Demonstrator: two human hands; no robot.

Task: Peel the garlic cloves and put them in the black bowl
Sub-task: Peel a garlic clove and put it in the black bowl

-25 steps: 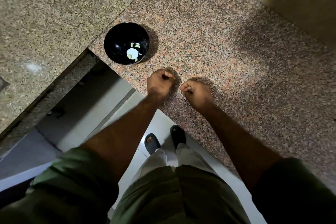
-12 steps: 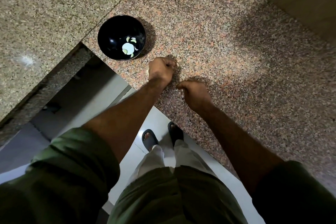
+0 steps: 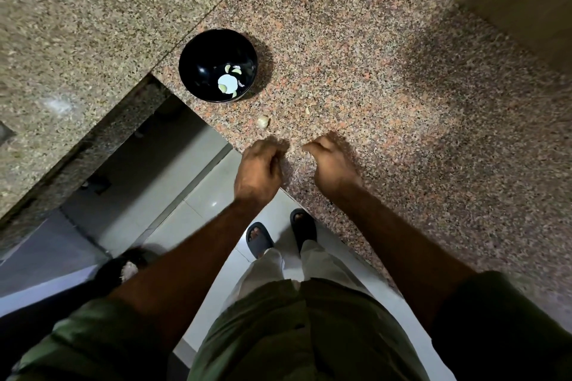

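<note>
On the granite counter [image 3: 387, 86] we see the black bowl [image 3: 198, 56] with peeled cloves [image 3: 230, 79] inside, and one garlic clove [image 3: 263, 121] lying just beside it. Our left hand [image 3: 258, 167] and right hand [image 3: 332, 165] hover nearby, blurred; we cannot tell either grip.

speckled granite counter [image 3: 402, 102], white tiled floor [image 3: 198, 204], dark slippers [image 3: 259, 238], green shirt [image 3: 294, 334]

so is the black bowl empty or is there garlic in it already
Not empty: the black bowl stands upright with a few pale peeled cloves lying at its bottom.
</note>
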